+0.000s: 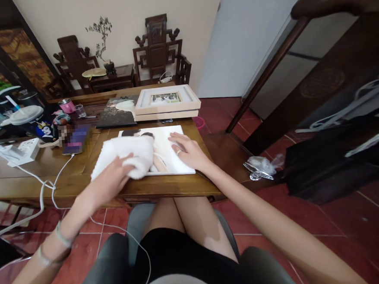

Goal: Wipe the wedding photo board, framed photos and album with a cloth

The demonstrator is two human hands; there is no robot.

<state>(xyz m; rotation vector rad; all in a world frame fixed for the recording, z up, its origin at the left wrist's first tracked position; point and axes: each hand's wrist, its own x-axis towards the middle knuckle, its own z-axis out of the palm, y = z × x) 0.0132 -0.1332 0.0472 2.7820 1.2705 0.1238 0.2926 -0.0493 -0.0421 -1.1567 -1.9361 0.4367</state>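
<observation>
Cloth [125,157] on picture, and the wiping is under way. The left hand [115,175] is clenched over the white cloth, bunching its near corner, and presses it down on the large photo print [167,154] that lies flat on the wooden table [65,181], right at the near edge in front of the person. The right hand [186,151] lies open and flat on the right part of the print, fingers spread, gripping nothing, only pinning the sheet.

To do this well, I would judge that light, even strokes count most: keep the cloth folded soft, work from the covered left side toward the bare right, and let the flat hand hold the print so it does not slide off the table lip. Pressing hard at the bunched corner could scuff the surface.

Pose now: the left forearm comes in low from the lower left, wrist bent slightly inward, bracelets [58,246] near the wrist. The right arm reaches in long and straight from the lower right, palm down, a ring [178,152] on one finger.

Behind the print sit stacked frames [167,102] and a dark album [117,112]; a white cable [46,186] trails off the table's left side.
</observation>
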